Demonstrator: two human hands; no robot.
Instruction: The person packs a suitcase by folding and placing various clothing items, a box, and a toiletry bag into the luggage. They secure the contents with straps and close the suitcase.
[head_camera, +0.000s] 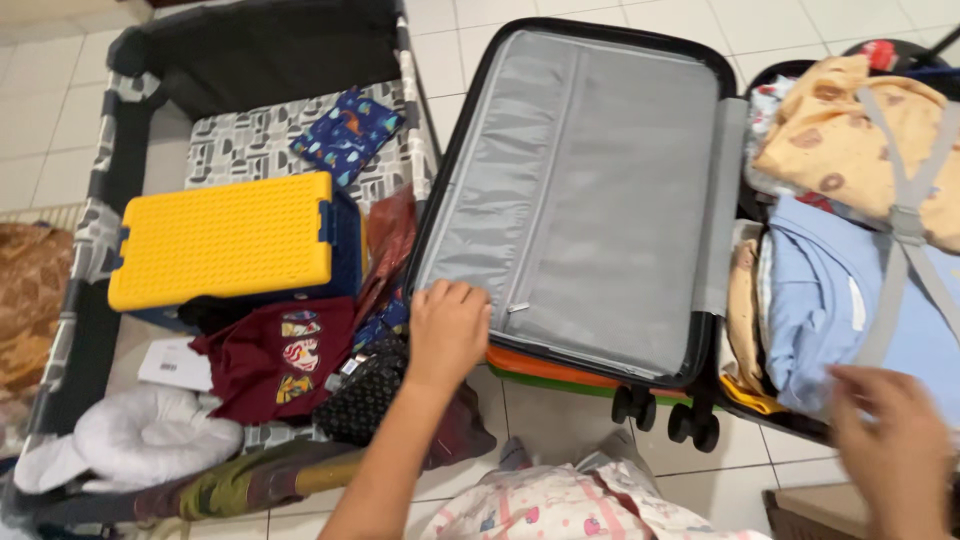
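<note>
An open black suitcase lies on the tiled floor. Its grey zipped lining panel (590, 190) faces up in the left half. My left hand (447, 330) rests on that half's lower left corner, fingers curled over the edge. The right half holds folded clothes: a light blue garment (820, 300) and a yellow patterned one (840, 140), crossed by grey straps (905, 215). My right hand (890, 440), blurred, hovers with spread fingers over the lower edge of the blue garment and holds nothing.
A playpen at left holds a yellow studded box lid (225, 240), a maroon shirt (275, 365), a blue patterned cloth (348, 135), a white pillow (140, 435) and a black dotted pouch (365, 395). The suitcase wheels (665, 415) point toward me.
</note>
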